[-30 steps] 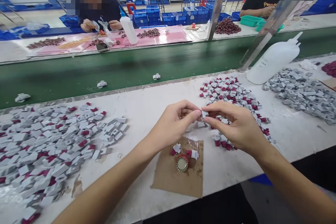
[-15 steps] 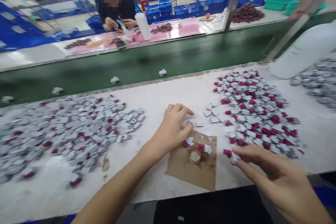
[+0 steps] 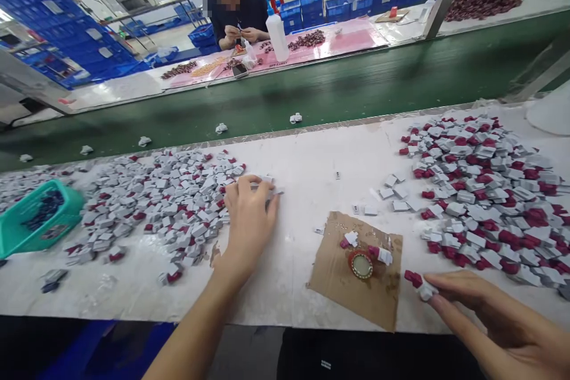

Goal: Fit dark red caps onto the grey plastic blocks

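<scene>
Between the thumb and forefinger of my right hand [image 3: 490, 314] is a small white-and-dark-red plastic part [image 3: 420, 286], held right of a cardboard piece [image 3: 325, 273]. My left hand [image 3: 247, 219] reaches the right edge of the left pile of grey-and-red parts [image 3: 169, 190]. Its fingers are curved, with the thumb apart, over a few grey pieces; whether it touches them is unclear. On the cardboard lie a bottle cap [image 3: 361, 265] with a greenish-grey inside and two small white-and-red parts [image 3: 380, 255].
Another pile of white-and-red parts [image 3: 485, 190] spreads at right, with loose grey pieces [image 3: 394, 187] beside it. A teal basket [image 3: 66, 214] stands at left. Beyond runs a green conveyor belt [image 3: 356, 83] carrying several parts. A co-worker [image 3: 240, 6] sits across it.
My left hand has moved left from above the cardboard to the left pile. My right hand still holds the part beside the cardboard. The view has turned left.
</scene>
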Demonstrator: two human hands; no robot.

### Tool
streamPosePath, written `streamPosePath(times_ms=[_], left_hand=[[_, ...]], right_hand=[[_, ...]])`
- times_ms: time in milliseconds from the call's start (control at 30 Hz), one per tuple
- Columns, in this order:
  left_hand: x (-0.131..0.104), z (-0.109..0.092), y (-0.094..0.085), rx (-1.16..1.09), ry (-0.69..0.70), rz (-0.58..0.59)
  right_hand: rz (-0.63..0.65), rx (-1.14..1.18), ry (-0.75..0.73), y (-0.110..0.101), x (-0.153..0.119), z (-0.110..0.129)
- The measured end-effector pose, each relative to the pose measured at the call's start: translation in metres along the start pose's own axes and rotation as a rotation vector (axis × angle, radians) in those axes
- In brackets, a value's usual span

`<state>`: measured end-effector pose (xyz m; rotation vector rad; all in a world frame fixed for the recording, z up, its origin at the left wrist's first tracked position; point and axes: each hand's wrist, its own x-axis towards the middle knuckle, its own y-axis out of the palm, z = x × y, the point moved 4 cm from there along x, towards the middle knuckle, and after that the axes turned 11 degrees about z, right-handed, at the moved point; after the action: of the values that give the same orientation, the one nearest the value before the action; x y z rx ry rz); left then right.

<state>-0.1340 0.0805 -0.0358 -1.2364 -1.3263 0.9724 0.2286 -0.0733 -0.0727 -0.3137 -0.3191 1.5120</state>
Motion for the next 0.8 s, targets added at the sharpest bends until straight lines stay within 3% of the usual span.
streamPosePath(times_ms=[133,233,400,500,800], left_hand=[[-0.012,-0.024,-0.004,-0.226,0.223,0.064],[-0.028,-0.034,-0.006,-0.339,0.299,0.150],[-0.046,-0.042,-0.004,-0.100,0.368,0.034],[-0.052,-0.047,0.001,-0.129,0.431,0.051],[-0.046,-0.035,0.012,-0.442,0.172,0.108]], right_hand=[[0.055,0.001,-0.118,0.013,0.017,0.034],[0.120,-0.016,-0.139,0.019,0.026,0.045],[0.194,-0.020,-0.122,0.024,0.030,0.050],[0.214,-0.009,-0.115,0.030,0.031,0.054],[0.234,0.015,-0.106,0.041,0.036,0.058]])
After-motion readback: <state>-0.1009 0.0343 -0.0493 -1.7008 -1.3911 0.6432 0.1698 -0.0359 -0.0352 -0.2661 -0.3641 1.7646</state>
